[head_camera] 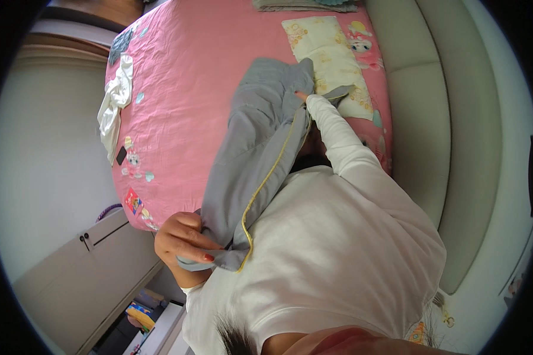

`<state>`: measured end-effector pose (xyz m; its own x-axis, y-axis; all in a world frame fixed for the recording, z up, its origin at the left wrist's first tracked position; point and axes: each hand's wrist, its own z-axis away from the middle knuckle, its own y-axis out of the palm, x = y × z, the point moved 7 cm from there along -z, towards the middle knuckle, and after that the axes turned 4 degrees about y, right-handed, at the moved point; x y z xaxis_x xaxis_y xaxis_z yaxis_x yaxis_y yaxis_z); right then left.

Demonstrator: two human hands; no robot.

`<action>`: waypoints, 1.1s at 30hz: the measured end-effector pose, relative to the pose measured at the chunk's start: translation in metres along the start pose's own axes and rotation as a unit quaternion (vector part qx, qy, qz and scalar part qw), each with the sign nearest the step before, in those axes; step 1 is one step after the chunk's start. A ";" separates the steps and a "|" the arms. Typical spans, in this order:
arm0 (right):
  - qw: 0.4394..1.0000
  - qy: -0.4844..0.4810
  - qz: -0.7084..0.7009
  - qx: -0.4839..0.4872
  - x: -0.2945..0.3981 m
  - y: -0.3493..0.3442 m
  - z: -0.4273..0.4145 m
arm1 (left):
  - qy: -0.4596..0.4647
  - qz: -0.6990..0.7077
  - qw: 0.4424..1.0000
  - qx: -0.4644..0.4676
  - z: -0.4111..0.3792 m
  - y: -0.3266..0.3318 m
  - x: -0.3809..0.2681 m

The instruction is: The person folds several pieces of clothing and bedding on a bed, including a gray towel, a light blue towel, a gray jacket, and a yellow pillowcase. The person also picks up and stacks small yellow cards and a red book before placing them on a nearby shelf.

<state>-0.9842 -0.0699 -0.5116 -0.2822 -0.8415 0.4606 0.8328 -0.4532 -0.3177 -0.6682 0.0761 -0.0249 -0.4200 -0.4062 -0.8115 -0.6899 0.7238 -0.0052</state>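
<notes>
A grey garment (253, 128) with yellow piping stretches between my hands, in front of my white shirt and over the bed. At its near left end, my left hand (188, 239) grips a bunched edge between thumb and fingers. My right hand (302, 96) holds the piped edge farther off, close to the small pillow; most of that hand is hidden by its white sleeve and the cloth. The garment's far end droops in folds onto the pink sheet (177, 111). One grey flap with yellow trim lies across the patterned cream pillow (333, 62).
A padded grey-green headboard (419, 102) borders the bed on the right. White cloth (117, 102) hangs over the left edge, near a small black object (121, 155) and a red packet (133, 201). Folded grey bedding (302, 5) lies at the top. A white cabinet (97, 262) stands lower left.
</notes>
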 end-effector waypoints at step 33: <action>0.795 -0.405 -0.441 0.099 0.117 -0.295 0.193 | -0.067 0.064 0.862 -0.499 0.077 -0.298 0.137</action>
<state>-1.1712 0.0223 -0.2043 -0.4657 0.2780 0.8401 0.5626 -0.6398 0.5236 -0.4744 -0.1519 -0.1794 -0.5041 -0.2417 -0.8291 -0.8348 -0.1098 0.5395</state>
